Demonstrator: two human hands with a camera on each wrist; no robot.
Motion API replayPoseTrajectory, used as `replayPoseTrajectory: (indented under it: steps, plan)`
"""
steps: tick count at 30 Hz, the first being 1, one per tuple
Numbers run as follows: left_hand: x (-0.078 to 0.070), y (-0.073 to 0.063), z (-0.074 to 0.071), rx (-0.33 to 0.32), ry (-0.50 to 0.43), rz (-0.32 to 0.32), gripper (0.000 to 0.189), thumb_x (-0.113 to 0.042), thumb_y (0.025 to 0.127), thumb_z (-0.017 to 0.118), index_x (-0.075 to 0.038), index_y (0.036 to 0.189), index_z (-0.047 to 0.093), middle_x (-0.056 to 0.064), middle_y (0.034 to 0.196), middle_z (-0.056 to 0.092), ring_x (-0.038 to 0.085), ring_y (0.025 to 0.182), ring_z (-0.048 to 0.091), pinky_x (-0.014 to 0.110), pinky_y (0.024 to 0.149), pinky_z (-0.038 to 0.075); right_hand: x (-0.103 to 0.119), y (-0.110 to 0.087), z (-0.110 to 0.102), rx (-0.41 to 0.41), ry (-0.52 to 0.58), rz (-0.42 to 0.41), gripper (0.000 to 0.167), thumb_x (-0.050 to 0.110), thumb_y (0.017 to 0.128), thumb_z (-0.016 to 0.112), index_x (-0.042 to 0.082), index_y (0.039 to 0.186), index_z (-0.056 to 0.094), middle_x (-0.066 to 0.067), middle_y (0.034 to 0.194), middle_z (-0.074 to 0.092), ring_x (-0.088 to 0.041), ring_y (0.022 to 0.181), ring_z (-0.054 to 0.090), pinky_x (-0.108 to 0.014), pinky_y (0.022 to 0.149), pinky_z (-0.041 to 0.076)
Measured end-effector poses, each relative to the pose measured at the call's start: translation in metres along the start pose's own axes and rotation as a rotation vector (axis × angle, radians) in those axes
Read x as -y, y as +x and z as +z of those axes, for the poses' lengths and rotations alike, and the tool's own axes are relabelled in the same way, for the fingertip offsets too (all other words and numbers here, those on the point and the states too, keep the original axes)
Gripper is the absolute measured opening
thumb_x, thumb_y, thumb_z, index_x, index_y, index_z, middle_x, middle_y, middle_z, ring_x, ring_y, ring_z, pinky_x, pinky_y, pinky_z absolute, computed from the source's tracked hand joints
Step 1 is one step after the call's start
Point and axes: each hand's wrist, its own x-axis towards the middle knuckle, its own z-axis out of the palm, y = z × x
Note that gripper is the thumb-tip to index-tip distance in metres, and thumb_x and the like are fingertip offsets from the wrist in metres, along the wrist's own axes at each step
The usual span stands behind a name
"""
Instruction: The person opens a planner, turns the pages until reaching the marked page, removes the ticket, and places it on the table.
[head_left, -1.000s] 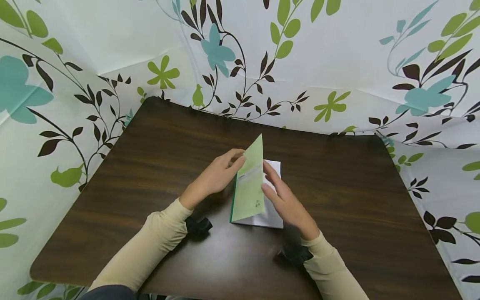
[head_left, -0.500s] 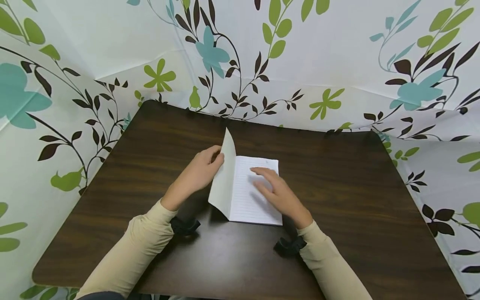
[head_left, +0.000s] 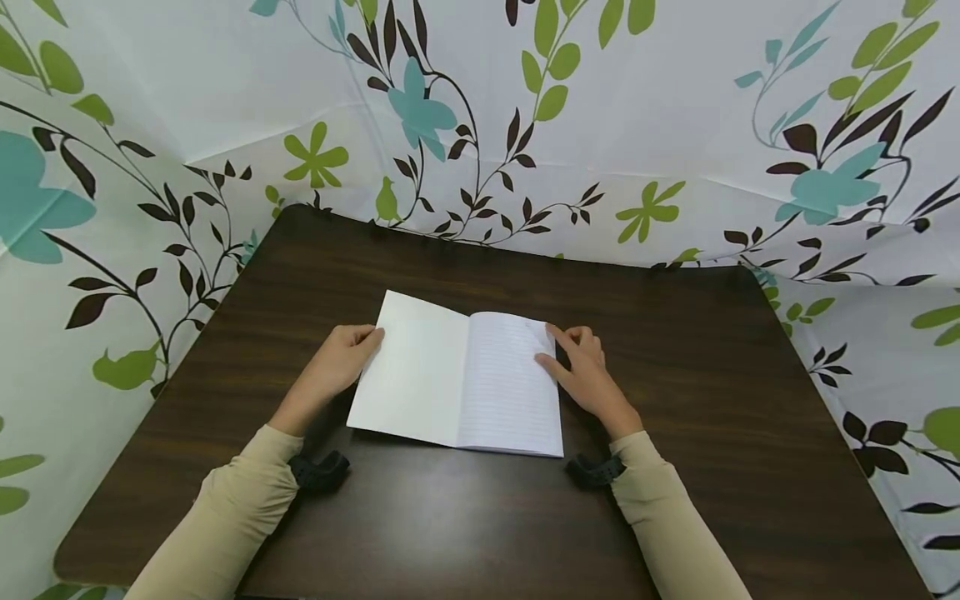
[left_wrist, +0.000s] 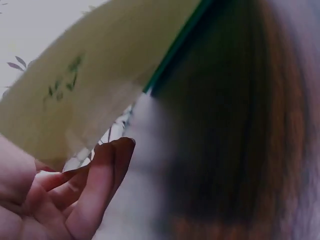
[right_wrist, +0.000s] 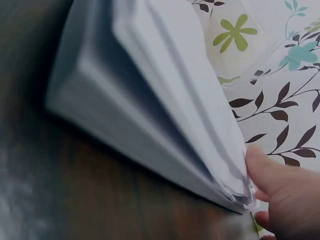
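An open notebook [head_left: 423, 375] lies on the brown table, its blank inside cover to the left and a lined page [head_left: 510, 383] to the right. My left hand [head_left: 336, 360] pinches the cover's outer edge, thumb on the inner face. In the left wrist view the light green outside of the cover [left_wrist: 95, 65] tilts above the left hand [left_wrist: 75, 200], along with a dark green spine [left_wrist: 177, 45]. At the right edge of the pages, my right hand [head_left: 588, 375] holds them near the upper corner. The right wrist view shows that hand [right_wrist: 287, 192] with its thumb against the fanned page edges [right_wrist: 165, 90].
The dark wood-grain table [head_left: 690, 450] extends around the notebook on all sides. Behind it hangs a white cloth [head_left: 600, 100] printed with leaves and flowers. Dark bands with wrist cameras [head_left: 321, 472] sit on both wrists.
The notebook's cover has swung over to the left, led by my left hand, from upright to nearly flat. My right hand has come down to the right page edge.
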Motion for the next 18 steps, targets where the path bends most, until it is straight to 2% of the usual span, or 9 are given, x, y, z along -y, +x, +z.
replayPoseTrajectory:
  steps: [2,4,6,7,10,12,14,18]
  plan:
    - [0.009,0.001,-0.002,0.012,-0.008,-0.021,0.046,-0.032,0.112,0.045,-0.009,0.072,0.043,-0.008,0.053,0.03,0.007,0.045,0.024,0.026,0.045,0.027,0.002,0.0,0.002,0.003,-0.033,0.014,0.073,0.05,0.103,0.062,0.023,0.164,0.033,-0.02,0.142,0.035,-0.033,0.12,0.029,-0.052,0.098,0.031]
    - [0.016,0.002,-0.002,0.023,-0.015,-0.035,0.042,-0.032,0.112,0.048,-0.005,0.08,0.054,-0.009,0.053,0.029,0.008,0.046,0.025,0.026,0.047,0.03,0.003,0.0,0.003,0.001,-0.069,0.021,0.075,0.05,0.102,0.065,0.023,0.164,0.034,-0.02,0.14,0.036,-0.032,0.115,0.029,-0.049,0.094,0.028]
    - [0.022,0.003,-0.002,0.036,-0.03,-0.053,0.036,-0.03,0.112,0.049,-0.001,0.101,0.066,-0.009,0.054,0.034,0.008,0.049,0.033,0.026,0.05,0.039,0.003,0.0,0.003,0.009,-0.103,0.029,0.075,0.05,0.101,0.065,0.022,0.164,0.035,-0.02,0.139,0.037,-0.031,0.112,0.029,-0.047,0.092,0.025]
    - [0.024,0.004,-0.002,0.046,-0.046,-0.065,0.035,-0.029,0.111,0.05,0.002,0.114,0.066,-0.009,0.054,0.039,0.009,0.051,0.04,0.027,0.053,0.044,0.003,0.0,0.003,0.014,-0.12,0.033,0.074,0.05,0.101,0.065,0.022,0.163,0.036,-0.02,0.139,0.038,-0.031,0.111,0.029,-0.046,0.091,0.025]
    - [0.032,0.0,-0.001,0.064,-0.099,-0.099,0.044,-0.027,0.111,0.052,0.006,0.14,0.057,-0.004,0.063,0.058,0.011,0.062,0.059,0.031,0.062,0.056,0.004,-0.004,0.007,0.035,-0.143,0.054,0.069,0.049,0.102,0.064,0.022,0.161,0.04,-0.021,0.138,0.04,-0.032,0.108,0.03,-0.046,0.09,0.025]
    - [0.035,0.0,0.0,0.06,-0.122,-0.11,0.047,-0.026,0.11,0.053,0.007,0.143,0.055,0.001,0.072,0.069,0.014,0.072,0.067,0.032,0.066,0.059,0.004,-0.004,0.007,0.036,-0.158,0.069,0.066,0.049,0.102,0.064,0.023,0.16,0.043,-0.021,0.138,0.04,-0.033,0.107,0.031,-0.046,0.088,0.024]
    - [0.036,0.001,0.0,0.046,-0.127,-0.112,0.046,-0.027,0.11,0.055,0.006,0.143,0.056,0.002,0.076,0.071,0.015,0.075,0.068,0.032,0.066,0.059,0.006,-0.004,0.006,0.019,-0.159,0.078,0.063,0.047,0.102,0.065,0.024,0.157,0.047,-0.022,0.138,0.041,-0.034,0.104,0.032,-0.046,0.086,0.023]
    - [0.035,0.007,-0.002,0.026,-0.111,-0.125,0.047,-0.03,0.108,0.057,0.003,0.141,0.06,-0.002,0.075,0.067,0.015,0.075,0.064,0.031,0.068,0.058,0.012,0.0,0.003,-0.021,-0.164,0.082,0.055,0.043,0.101,0.067,0.025,0.152,0.054,-0.02,0.133,0.044,-0.034,0.102,0.032,-0.046,0.082,0.021]
